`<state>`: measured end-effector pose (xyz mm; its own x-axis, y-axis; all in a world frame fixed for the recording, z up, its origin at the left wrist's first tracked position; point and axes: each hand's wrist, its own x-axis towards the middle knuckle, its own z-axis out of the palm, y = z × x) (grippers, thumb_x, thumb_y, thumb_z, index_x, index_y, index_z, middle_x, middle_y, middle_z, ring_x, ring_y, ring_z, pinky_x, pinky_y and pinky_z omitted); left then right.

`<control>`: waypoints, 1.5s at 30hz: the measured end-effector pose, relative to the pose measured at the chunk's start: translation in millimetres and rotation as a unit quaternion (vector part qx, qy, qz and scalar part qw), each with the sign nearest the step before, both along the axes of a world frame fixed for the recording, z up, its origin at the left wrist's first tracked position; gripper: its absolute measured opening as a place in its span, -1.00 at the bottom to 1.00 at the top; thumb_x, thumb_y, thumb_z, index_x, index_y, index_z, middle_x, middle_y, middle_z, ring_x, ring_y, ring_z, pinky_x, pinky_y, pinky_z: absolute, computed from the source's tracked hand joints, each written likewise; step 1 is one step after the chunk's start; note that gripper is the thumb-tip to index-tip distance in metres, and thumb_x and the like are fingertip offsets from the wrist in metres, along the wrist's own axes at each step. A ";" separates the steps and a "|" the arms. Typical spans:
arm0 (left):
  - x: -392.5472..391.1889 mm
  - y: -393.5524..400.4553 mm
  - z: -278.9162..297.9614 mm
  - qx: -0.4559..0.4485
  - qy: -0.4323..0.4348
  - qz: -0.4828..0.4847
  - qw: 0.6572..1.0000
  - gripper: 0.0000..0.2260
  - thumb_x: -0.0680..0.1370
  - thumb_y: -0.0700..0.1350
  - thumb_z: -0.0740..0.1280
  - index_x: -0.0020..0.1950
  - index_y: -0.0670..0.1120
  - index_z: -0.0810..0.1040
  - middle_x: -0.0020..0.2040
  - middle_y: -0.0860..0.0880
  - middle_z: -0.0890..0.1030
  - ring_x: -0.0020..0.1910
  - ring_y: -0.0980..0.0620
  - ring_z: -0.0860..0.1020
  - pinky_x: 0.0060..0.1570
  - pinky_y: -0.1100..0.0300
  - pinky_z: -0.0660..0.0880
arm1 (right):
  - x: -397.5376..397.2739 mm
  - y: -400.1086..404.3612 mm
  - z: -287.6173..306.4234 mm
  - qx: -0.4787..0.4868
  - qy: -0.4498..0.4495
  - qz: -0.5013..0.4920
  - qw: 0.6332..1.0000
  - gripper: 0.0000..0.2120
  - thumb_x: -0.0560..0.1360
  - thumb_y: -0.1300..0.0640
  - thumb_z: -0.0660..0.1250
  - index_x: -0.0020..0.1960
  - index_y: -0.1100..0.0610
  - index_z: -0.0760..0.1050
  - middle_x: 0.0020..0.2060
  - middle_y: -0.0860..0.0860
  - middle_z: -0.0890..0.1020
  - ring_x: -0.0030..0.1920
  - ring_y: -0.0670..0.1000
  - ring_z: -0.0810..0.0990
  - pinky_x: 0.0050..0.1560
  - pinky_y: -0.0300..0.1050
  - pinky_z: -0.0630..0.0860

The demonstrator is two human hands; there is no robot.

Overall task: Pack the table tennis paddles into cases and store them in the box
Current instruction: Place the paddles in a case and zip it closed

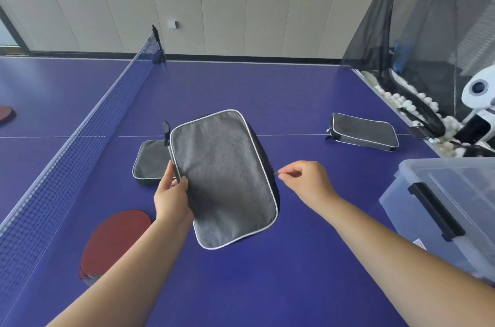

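Observation:
I hold a grey paddle case (223,179) with white piping above the blue table (308,259). My left hand (172,192) grips its left edge, thumb on top. My right hand (305,179) pinches the small zipper pull (276,173) at the case's right edge. A second grey case (148,162) lies flat behind the held one, partly hidden by it. A third case (364,131) lies further right. A red paddle (115,239) rests on the table under my left forearm. Another red paddle (6,113) shows at the far left, beyond the net.
A clear plastic box (452,209) with a black latch stands at the table's right edge. The net (80,134) runs along the left. A ball machine (479,104) with a dark catch net and several white balls sits at the far right.

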<state>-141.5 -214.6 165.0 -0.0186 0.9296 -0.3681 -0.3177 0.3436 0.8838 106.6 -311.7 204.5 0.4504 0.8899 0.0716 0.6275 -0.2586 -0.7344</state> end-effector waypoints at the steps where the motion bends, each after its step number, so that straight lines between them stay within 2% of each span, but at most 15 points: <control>1: 1.9 1.0 1.7 -0.007 -0.010 0.011 1.000 -0.49 0.59 -0.34 0.19 0.39 0.18 0.48 0.14 0.11 0.62 0.08 0.06 0.58 0.22 0.10 0.47 | 2.2 -2.1 -2.3 -0.007 0.001 -0.001 1.000 -0.92 0.49 0.18 0.42 -0.05 0.09 0.68 -0.20 -0.12 0.67 -0.17 -0.20 0.60 -0.22 -0.47 0.47; 5: 10.9 2.3 7.9 -0.030 -0.035 0.066 0.997 -0.47 0.60 -0.34 0.18 0.47 0.15 0.38 0.12 0.15 0.61 -0.03 0.15 0.54 -0.11 0.29 0.45 | 11.2 -10.6 -8.8 -0.023 0.021 -0.013 0.999 -0.94 0.48 0.17 0.43 -0.08 0.07 0.68 -0.22 -0.13 0.67 -0.19 -0.20 0.61 -0.24 -0.46 0.44; 10: 31.5 5.5 9.0 -0.056 -0.023 0.120 0.991 -0.46 0.59 -0.33 0.20 0.44 0.20 0.40 -0.17 0.21 0.53 -0.17 0.20 0.48 -0.07 0.31 0.42 | 13.3 -19.8 -13.9 -0.048 0.160 -0.059 0.984 -0.92 0.47 0.17 0.44 -0.19 0.04 0.62 -0.29 0.01 0.69 -0.28 -0.05 0.64 -0.20 -0.24 0.56; 13: 43.2 9.4 11.8 -0.068 -0.040 0.154 0.985 -0.46 0.58 -0.33 0.22 0.44 0.19 0.41 0.02 0.24 0.60 0.05 0.22 0.55 0.07 0.28 0.43 | 12.5 -24.5 -22.8 -0.060 0.259 -0.096 0.959 -0.99 0.44 0.18 0.47 -0.15 0.10 0.65 -0.27 0.07 0.70 -0.28 -0.04 0.65 -0.13 -0.21 0.62; 16: 56.5 13.1 13.6 -0.088 -0.054 0.180 0.978 -0.48 0.56 -0.31 0.22 0.38 0.20 0.47 0.30 0.18 0.56 0.32 0.08 0.48 0.18 0.22 0.42 | 3.1 -26.5 -31.1 -0.049 0.376 -0.130 0.916 -0.93 0.42 0.22 0.50 -0.12 0.18 0.66 -0.26 0.09 0.70 -0.28 -0.04 0.64 -0.11 -0.15 0.63; 18: 66.2 13.5 15.6 -0.103 -0.083 0.210 0.969 -0.48 0.54 -0.32 0.20 0.38 0.17 0.48 0.31 0.16 0.55 0.28 0.07 0.51 0.21 0.20 0.42 | -7.9 -27.5 -34.4 -0.045 0.403 -0.134 0.904 -0.92 0.41 0.24 0.51 -0.10 0.20 0.66 -0.25 0.10 0.70 -0.27 -0.03 0.65 -0.09 -0.13 0.64; 22: 82.7 13.7 23.9 -0.122 -0.109 0.245 0.955 -0.46 0.52 -0.34 0.10 0.38 0.10 0.49 0.29 0.10 0.57 0.00 0.09 0.52 -0.06 0.25 0.46 | -29.6 -27.5 -36.5 -0.049 0.420 -0.122 0.898 -0.92 0.41 0.23 0.51 -0.12 0.19 0.66 -0.26 0.09 0.70 -0.27 -0.03 0.65 -0.09 -0.13 0.65; 25: 89.8 15.7 28.5 -0.158 -0.125 0.265 0.943 -0.52 0.54 -0.28 0.10 0.38 0.09 0.49 0.27 0.07 0.58 0.11 0.02 0.56 0.05 0.16 0.50 | -45.6 -25.1 -36.8 -0.035 0.446 -0.126 0.885 -0.96 0.42 0.23 0.50 -0.15 0.17 0.65 -0.25 0.10 0.71 -0.29 -0.05 0.63 -0.12 -0.18 0.64; 27: 93.7 9.4 30.8 -0.153 -0.088 0.244 0.954 -0.59 0.58 -0.27 0.11 0.41 -0.06 0.46 0.32 -0.09 0.54 0.02 -0.05 0.51 -0.04 0.19 0.46 | -58.2 -22.5 -38.2 -0.022 0.459 -0.125 0.879 -0.97 0.42 0.23 0.50 -0.15 0.16 0.66 -0.26 0.07 0.71 -0.30 -0.07 0.62 -0.14 -0.21 0.62; 29: 98.7 3.6 30.7 -0.156 -0.113 0.226 0.955 -0.61 0.61 -0.27 0.10 0.44 -0.21 0.38 0.36 -0.23 0.47 -0.02 -0.08 0.41 -0.07 0.13 0.38 | -65.9 -20.3 -38.9 -0.011 0.471 -0.127 0.873 -0.95 0.42 0.23 0.49 -0.12 0.18 0.66 -0.29 0.03 0.70 -0.32 -0.09 0.61 -0.17 -0.24 0.60; 32: 100.4 9.2 33.8 -0.156 -0.147 0.247 0.945 -0.53 0.54 -0.32 0.09 0.30 0.05 0.55 0.16 0.05 0.62 -0.02 -0.01 0.55 -0.09 0.19 0.49 | -61.3 -18.5 -40.1 -0.017 0.465 -0.118 0.877 -0.94 0.43 0.20 0.48 -0.12 0.18 0.65 -0.28 0.03 0.70 -0.31 -0.10 0.61 -0.16 -0.25 0.59; 34: 97.3 14.6 30.4 -0.115 -0.187 0.240 0.946 -0.49 0.50 -0.41 0.08 0.21 0.04 0.61 0.10 0.08 0.65 0.01 0.04 0.60 0.06 0.16 0.54 | -50.1 -18.9 -43.3 -0.026 0.431 -0.126 0.893 -0.94 0.45 0.11 0.46 -0.13 0.11 0.63 -0.27 -0.02 0.69 -0.27 -0.08 0.62 -0.07 -0.19 0.61; 36: 91.7 16.5 19.1 -0.092 -0.175 0.210 0.958 -0.48 0.52 -0.43 0.11 0.28 0.03 0.59 0.16 0.07 0.64 0.03 0.07 0.60 0.13 0.17 0.52 | -36.1 -19.1 -49.5 -0.013 0.397 -0.156 0.905 -0.97 0.49 0.08 0.41 -0.08 0.01 0.58 -0.16 -0.05 0.67 -0.16 -0.04 0.64 0.01 -0.11 0.59; 42: 81.3 7.3 -14.3 -0.072 -0.075 0.101 0.989 -0.53 0.59 -0.37 0.17 0.34 0.10 0.53 0.11 0.12 0.62 -0.10 0.14 0.58 -0.30 0.35 0.49 | 15.1 -21.6 -72.5 0.013 0.221 -0.255 0.941 -0.74 0.56 0.17 0.24 0.24 0.04 0.45 0.15 0.00 0.53 0.02 -0.01 0.53 0.08 0.03 0.51; 45: 82.1 -11.5 -27.7 -0.091 -0.027 0.041 0.995 -0.51 0.60 -0.34 0.21 0.41 0.13 0.46 -0.04 0.10 0.65 -0.13 0.07 0.59 -0.22 0.25 0.53 | 31.0 -23.0 -75.4 -0.011 0.192 -0.206 0.960 -0.67 0.61 0.10 0.19 0.37 0.04 0.39 0.25 -0.01 0.48 0.08 -0.05 0.49 0.03 -0.13 0.39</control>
<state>-59.5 -226.1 137.3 -0.0670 0.8433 -0.5333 -0.3956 0.4682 0.7901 137.6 -334.7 129.1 0.7534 0.6305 -0.1865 0.1533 -0.4442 -0.8827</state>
